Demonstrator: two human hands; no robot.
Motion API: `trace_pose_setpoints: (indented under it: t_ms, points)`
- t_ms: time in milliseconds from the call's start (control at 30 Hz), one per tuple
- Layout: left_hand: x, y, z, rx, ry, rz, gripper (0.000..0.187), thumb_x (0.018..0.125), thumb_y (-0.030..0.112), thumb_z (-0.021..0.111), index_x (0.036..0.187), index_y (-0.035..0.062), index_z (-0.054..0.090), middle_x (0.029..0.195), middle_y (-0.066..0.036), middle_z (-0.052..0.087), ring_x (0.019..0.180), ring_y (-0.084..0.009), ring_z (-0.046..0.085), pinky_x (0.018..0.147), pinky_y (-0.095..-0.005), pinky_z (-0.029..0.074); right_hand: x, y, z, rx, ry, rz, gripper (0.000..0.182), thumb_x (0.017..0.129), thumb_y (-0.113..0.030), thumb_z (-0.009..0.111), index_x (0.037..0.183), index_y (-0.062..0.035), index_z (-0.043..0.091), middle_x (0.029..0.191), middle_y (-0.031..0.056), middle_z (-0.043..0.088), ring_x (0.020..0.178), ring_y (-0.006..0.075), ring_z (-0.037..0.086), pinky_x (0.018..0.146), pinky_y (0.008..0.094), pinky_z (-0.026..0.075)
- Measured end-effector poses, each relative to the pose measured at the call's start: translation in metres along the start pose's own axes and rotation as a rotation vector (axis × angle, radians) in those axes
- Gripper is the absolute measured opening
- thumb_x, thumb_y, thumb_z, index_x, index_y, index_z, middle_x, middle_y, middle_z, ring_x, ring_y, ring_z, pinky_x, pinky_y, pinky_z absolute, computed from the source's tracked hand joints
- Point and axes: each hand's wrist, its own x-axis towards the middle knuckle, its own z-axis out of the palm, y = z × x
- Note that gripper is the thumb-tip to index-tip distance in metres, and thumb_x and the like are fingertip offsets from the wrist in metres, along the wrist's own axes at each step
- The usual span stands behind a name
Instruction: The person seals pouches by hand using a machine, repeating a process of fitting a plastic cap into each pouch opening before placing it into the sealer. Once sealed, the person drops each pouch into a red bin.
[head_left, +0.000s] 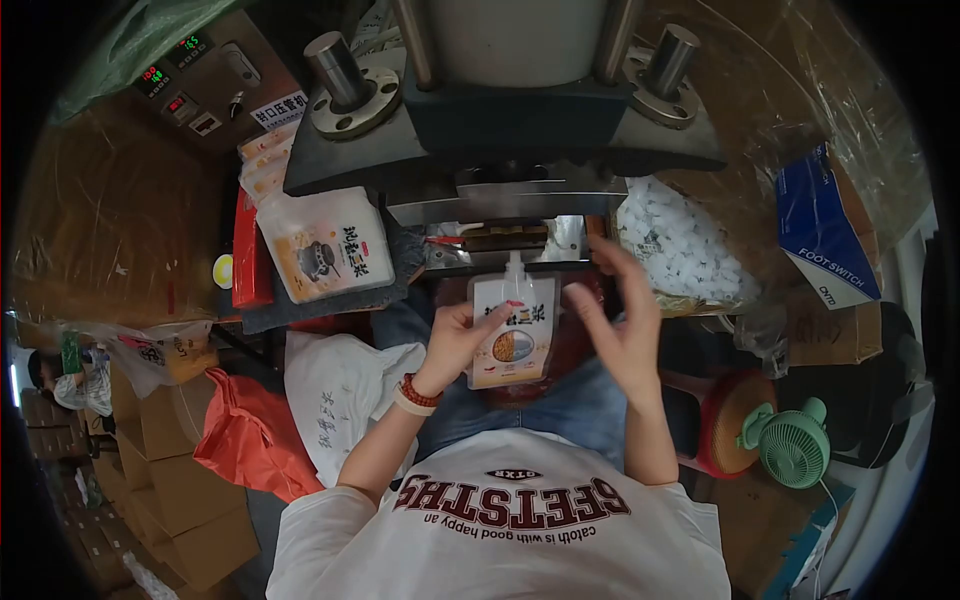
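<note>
My left hand (462, 342), with a beaded bracelet at its wrist, is closed on a printed spout pouch (520, 350), thumb across its front. The pouch hangs upright in front of my lap, its white spout pointing toward the machine. Just to the right, my right hand (628, 325) is open, fingers apart, holding nothing and not touching the pouch. Beyond the spout lies the metal sealing die (505, 237) under the press block. To the left, a stack of similar flat pouches (330, 250) rests on a dark grey mat (405, 262).
The heavy press (515, 115) with steel posts stands ahead. A bag of small white plastic parts (680, 245) sits to its right. Farther right are a blue-and-white box (825, 235) and a green fan (793, 445). A control panel (205, 85) is at upper left.
</note>
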Motion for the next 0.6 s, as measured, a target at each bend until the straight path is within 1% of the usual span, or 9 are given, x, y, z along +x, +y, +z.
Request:
trace_pose_setpoints:
  t_ms: [33,67,100,167,267,367,433,500,600]
  points:
    - [0.006,0.011,0.004,-0.002,-0.001,0.0,0.021,0.089,0.017,0.067,0.086,-0.003,0.07,0.083,-0.005,0.07,0.073,-0.0081,0.065,0.063,-0.0234,0.052,0.005,0.003,-0.014,-0.051,0.068,0.028,0.039,0.083,-0.007,0.068,0.12,0.0005,0.056,0.108,0.011,0.063,0.098,0.0188,0.059,0.087,0.0296,0.046]
    - [0.012,0.024,0.007,-0.184,0.02,-0.017,0.02,0.089,0.016,0.068,0.089,-0.0037,0.069,0.085,-0.007,0.07,0.074,-0.0093,0.066,0.064,-0.0235,0.053,0.009,0.01,-0.027,-0.142,0.105,0.099,0.04,0.081,-0.006,0.068,0.118,-0.002,0.056,0.109,0.016,0.061,0.099,0.0302,0.058,0.083,0.0379,0.048]
    - [0.019,0.033,0.009,-0.365,0.042,-0.034,0.02,0.088,0.016,0.068,0.092,-0.0045,0.068,0.087,-0.008,0.07,0.075,-0.0106,0.066,0.066,-0.0235,0.053,0.017,0.02,-0.032,-0.143,0.103,0.102,0.04,0.081,-0.006,0.068,0.118,-0.002,0.056,0.109,0.016,0.061,0.099,0.0302,0.058,0.083,0.0379,0.048]
    - [0.036,0.036,0.003,-0.387,0.025,-0.048,0.022,0.088,0.015,0.068,0.098,-0.005,0.066,0.092,-0.01,0.07,0.077,-0.0116,0.067,0.068,-0.0244,0.054,0.033,0.041,-0.036,-0.592,0.08,-0.03,0.033,0.085,-0.005,0.062,0.117,-0.0027,0.058,0.104,0.0144,0.063,0.091,0.0284,0.062,0.081,0.0349,0.048]
    - [0.044,0.04,-0.002,-0.428,-0.004,-0.098,0.022,0.088,0.015,0.068,0.098,-0.0046,0.066,0.093,-0.011,0.07,0.078,-0.0119,0.067,0.07,-0.0244,0.054,0.033,0.093,-0.014,-0.68,-0.038,0.036,0.033,0.084,-0.003,0.061,0.117,-0.0041,0.058,0.101,0.0156,0.062,0.089,0.0326,0.06,0.077,0.0383,0.049]
    - [0.037,0.039,-0.009,-0.404,-0.008,-0.106,0.028,0.088,0.018,0.068,0.105,-0.0037,0.064,0.093,-0.011,0.07,0.079,-0.0127,0.067,0.068,-0.0236,0.053,0.033,0.085,-0.02,-0.692,-0.091,0.063,0.033,0.085,-0.003,0.059,0.117,-0.0038,0.058,0.1,0.016,0.062,0.088,0.0321,0.061,0.076,0.0401,0.049]
    - [0.029,0.046,-0.028,0.156,0.108,0.092,0.039,0.087,0.025,0.07,0.114,-0.0011,0.06,0.097,-0.009,0.07,0.083,-0.0141,0.067,0.066,-0.0238,0.052,0.032,0.085,-0.021,-0.625,-0.064,0.123,0.035,0.084,-0.004,0.06,0.118,-0.0035,0.057,0.1,0.0171,0.061,0.088,0.0341,0.06,0.077,0.041,0.049]
    - [0.008,0.057,-0.049,1.015,0.592,0.349,0.062,0.08,0.03,0.076,0.13,0.0048,0.05,0.125,-0.011,0.057,0.116,-0.025,0.054,0.094,-0.0394,0.041,0.029,0.084,-0.022,-0.563,-0.039,0.195,0.036,0.083,-0.004,0.061,0.119,-0.0033,0.056,0.099,0.0181,0.06,0.088,0.0361,0.059,0.078,0.0419,0.049]
    - [-0.02,0.033,-0.092,1.611,0.793,0.334,0.073,0.075,0.021,0.076,0.139,0.0107,0.042,0.146,-0.011,0.039,0.137,-0.0281,0.033,0.111,-0.0531,0.017,0.027,0.072,-0.025,-0.543,0.107,0.118,0.034,0.083,-0.001,0.061,0.117,-0.001,0.058,0.096,0.0155,0.06,0.081,0.0274,0.064,0.071,0.036,0.051]
